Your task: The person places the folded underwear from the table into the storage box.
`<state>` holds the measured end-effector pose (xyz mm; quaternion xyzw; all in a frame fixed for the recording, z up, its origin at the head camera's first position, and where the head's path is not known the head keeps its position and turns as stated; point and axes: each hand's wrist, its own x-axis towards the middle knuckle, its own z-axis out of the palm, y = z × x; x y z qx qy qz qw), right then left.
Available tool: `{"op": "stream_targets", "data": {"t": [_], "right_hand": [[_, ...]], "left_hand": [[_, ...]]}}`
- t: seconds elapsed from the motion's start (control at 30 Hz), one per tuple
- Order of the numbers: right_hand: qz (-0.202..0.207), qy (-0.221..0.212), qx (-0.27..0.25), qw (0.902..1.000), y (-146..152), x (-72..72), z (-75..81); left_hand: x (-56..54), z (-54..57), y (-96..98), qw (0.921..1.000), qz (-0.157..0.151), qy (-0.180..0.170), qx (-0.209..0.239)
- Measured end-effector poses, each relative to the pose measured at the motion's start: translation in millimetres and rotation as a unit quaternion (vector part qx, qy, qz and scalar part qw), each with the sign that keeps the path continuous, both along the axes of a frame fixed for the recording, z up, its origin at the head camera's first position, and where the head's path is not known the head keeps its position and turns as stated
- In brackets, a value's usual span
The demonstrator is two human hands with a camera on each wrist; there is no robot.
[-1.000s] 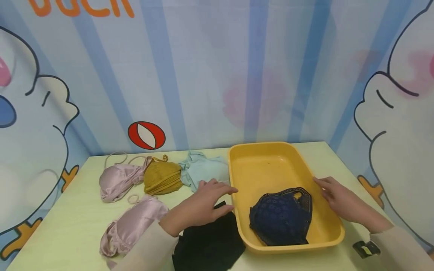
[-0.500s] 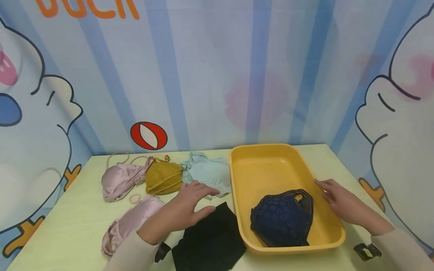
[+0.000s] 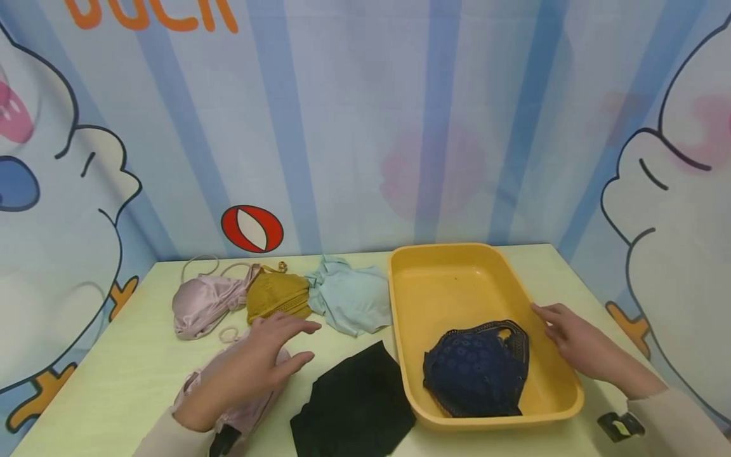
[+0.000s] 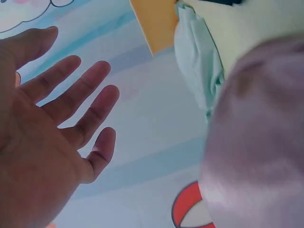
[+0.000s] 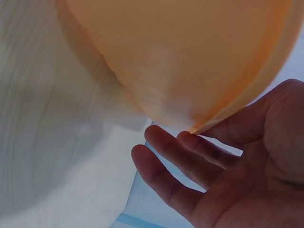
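My left hand (image 3: 242, 368) hovers over the near pink satin bra (image 3: 254, 412), holding nothing and covering part of it. Its fingers are spread in the left wrist view, where the satin bra fills the right side. My right hand (image 3: 579, 343) pinches the right rim of a yellow plastic tub (image 3: 451, 295) between thumb and fingertips; the right wrist view shows the tub wall from outside. A navy lace bra (image 3: 476, 368) lies folded in the near end of the tub. Left of the tub, a black folded garment (image 3: 354, 406) lies flat on the table.
Along the back left of the table (image 3: 125, 355) lie another pink satin bra (image 3: 208, 304), a mustard bra (image 3: 280, 295) and a pale mint garment (image 3: 351, 295), which reaches the tub's left side. A cartoon-printed backdrop (image 3: 354, 127) stands behind the table.
My left hand has moved left and down, from beside the tub's left rim, past the black garment, to above the near pink bra. The right hand stays on the tub's rim.
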<state>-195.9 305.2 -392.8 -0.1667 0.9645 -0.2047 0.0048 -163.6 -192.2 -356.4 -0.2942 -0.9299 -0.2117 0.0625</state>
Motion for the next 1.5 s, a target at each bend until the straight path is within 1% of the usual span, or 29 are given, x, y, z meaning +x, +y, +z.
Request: {"op": "stream_targets", "data": {"t": [0.03,0.13,0.3,0.47,0.57,0.63,0.7,0.8,0.9,1.0,1.03,1.13,1.23,1.33,1.5], "right_hand": [[-0.001,0.0,0.001,1.0,0,0.0,-0.2],[-0.002,0.0,0.002,1.0,1,-0.1,-0.6],[-0.004,0.003,0.005,1.0,2,-1.2,-1.4],[-0.005,-0.003,0.0,1.0,5,0.5,-2.3],[-0.006,-0.004,0.0,1.0,8,1.8,-2.1],[-0.003,-0.004,0.001,1.0,9,2.4,-1.6],[0.0,-0.005,0.002,1.0,9,2.0,-0.9],[0.005,-0.008,0.001,1.0,8,1.4,-0.1],[0.008,-0.006,0.0,0.9999,8,0.5,-0.1],[0.008,-0.002,0.0,1.0,7,0.9,0.0],[0.006,-0.001,0.002,1.0,7,0.9,0.0],[0.006,0.002,0.004,1.0,7,0.5,0.3],[0.006,0.002,0.005,1.0,6,0.0,0.4],[0.01,0.0,0.001,1.0,4,0.2,0.5],[0.011,0.001,0.001,0.9999,2,0.0,-0.2]], "left_hand": [[0.4,-0.3,-3.1,1.0,0.001,0.001,0.001],[2.0,-1.3,-12.1,0.9998,0.017,-0.004,0.013],[2.7,-2.5,-27.7,0.9989,0.039,0.0,0.025],[2.8,-1.3,-44.6,0.9986,0.038,0.017,0.032],[3.0,-2.3,-56.6,0.9984,0.024,0.035,0.037],[4.9,-3.3,-65.7,0.9984,0.029,0.034,0.033],[8.3,-4.2,-76.0,0.9984,0.046,0.018,0.026],[14.2,-6.8,-91.8,0.996,0.085,-0.026,0.008],[18.2,-10.1,-106.6,0.9898,0.119,-0.078,-0.005],[19.1,-14.4,-119.4,0.9819,0.142,-0.125,-0.015],[18.6,-16.3,-123.1,0.9792,0.145,-0.141,-0.019],[16.4,-23.0,-131.2,0.9738,0.143,-0.177,-0.015],[13.8,-29.9,-134.3,0.9726,0.124,-0.196,0.009],[12.1,-35.1,-132.9,0.9731,0.109,-0.201,0.028],[8.6,-39.4,-128.6,0.9744,0.091,-0.201,0.044]]}}
